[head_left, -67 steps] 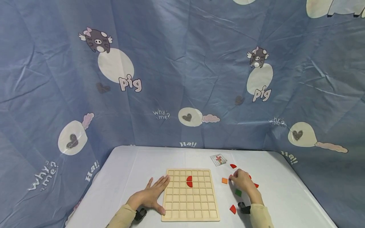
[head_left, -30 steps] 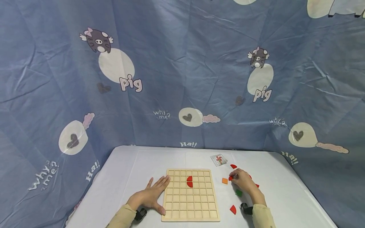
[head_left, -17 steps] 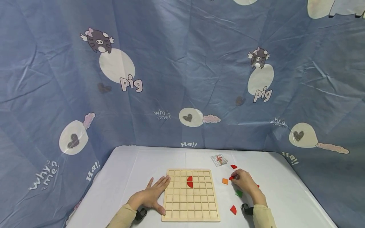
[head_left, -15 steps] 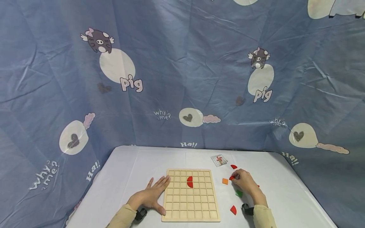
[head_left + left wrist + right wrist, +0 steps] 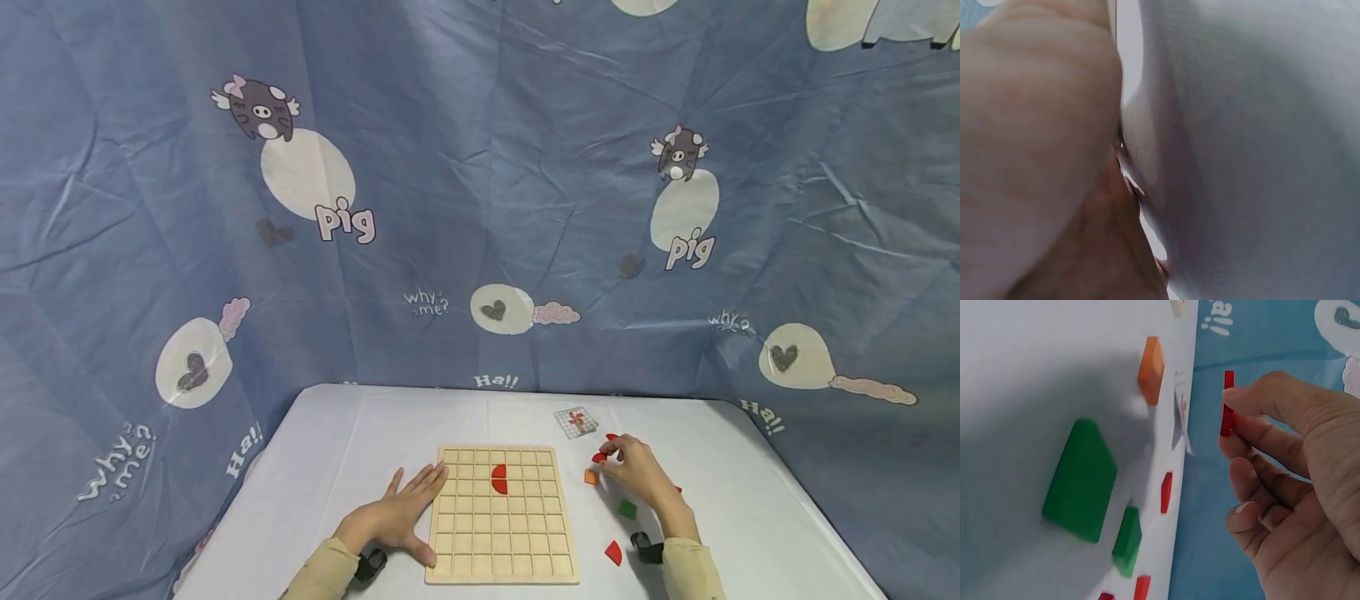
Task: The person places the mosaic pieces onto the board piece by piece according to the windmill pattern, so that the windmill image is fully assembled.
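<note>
My left hand (image 5: 397, 517) lies with fingers spread over the left edge of a wooden grid board (image 5: 482, 525). In the left wrist view, only skin and the white tabletop show, close up. Two red quarter-round tiles (image 5: 499, 485) sit one above the other in the board's upper cells. To the right of the board, my right hand (image 5: 641, 471) pinches another red quarter-round tile (image 5: 1227, 419) between thumb and fingers. The right wrist view has this tile edge-on, raised above the table, with the other fingers curled below it.
An orange square tile (image 5: 591, 477) lies near the right hand, with green tiles (image 5: 1082, 481) closer in. Several more red tiles (image 5: 613, 552) are scattered about. A small grid card with a red pattern (image 5: 576, 422) lies behind them. A blue printed curtain (image 5: 480, 208) surrounds the table.
The right hand, fingering the red tile low over the table earlier, has raised it and shifted slightly left, toward the orange tile. The left hand and the board have stayed put.
</note>
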`<state>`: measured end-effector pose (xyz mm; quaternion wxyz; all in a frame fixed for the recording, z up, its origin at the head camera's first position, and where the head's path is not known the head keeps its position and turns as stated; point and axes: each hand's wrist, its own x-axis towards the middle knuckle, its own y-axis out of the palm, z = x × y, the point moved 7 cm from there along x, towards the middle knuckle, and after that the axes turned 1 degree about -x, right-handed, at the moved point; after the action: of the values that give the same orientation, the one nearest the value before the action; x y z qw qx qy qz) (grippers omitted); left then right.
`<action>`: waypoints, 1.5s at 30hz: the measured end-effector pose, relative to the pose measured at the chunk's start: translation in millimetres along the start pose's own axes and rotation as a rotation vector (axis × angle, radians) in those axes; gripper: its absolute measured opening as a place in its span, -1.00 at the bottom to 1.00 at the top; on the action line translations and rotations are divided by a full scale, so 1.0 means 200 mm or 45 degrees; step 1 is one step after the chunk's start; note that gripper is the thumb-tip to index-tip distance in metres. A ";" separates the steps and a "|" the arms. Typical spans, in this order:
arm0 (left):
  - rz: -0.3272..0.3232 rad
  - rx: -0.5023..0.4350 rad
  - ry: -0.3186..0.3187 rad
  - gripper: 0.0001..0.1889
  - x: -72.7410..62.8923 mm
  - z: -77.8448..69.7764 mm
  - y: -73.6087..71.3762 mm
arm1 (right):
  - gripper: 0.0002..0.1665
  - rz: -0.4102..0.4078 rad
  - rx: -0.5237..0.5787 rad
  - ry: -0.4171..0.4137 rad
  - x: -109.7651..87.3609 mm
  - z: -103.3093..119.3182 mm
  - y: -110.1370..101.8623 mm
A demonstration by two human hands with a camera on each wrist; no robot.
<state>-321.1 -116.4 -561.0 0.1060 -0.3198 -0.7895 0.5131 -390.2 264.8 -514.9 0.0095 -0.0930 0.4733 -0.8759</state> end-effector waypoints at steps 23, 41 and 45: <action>-0.005 -0.006 -0.001 0.43 0.00 0.01 0.01 | -0.89 0.119 -0.003 -0.360 -0.01 0.39 0.24; 0.004 0.026 -0.028 0.45 0.01 0.02 0.01 | -0.86 0.276 -0.041 -0.526 -0.02 0.56 0.44; 0.004 0.035 -0.024 0.45 0.01 0.01 0.00 | -0.85 0.288 -0.036 -0.544 -0.02 0.58 0.44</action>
<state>-323.7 -117.1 -563.6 0.1022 -0.3145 -0.7828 0.5272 -372.1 119.6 -526.9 0.2063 -0.2228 0.4800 -0.8230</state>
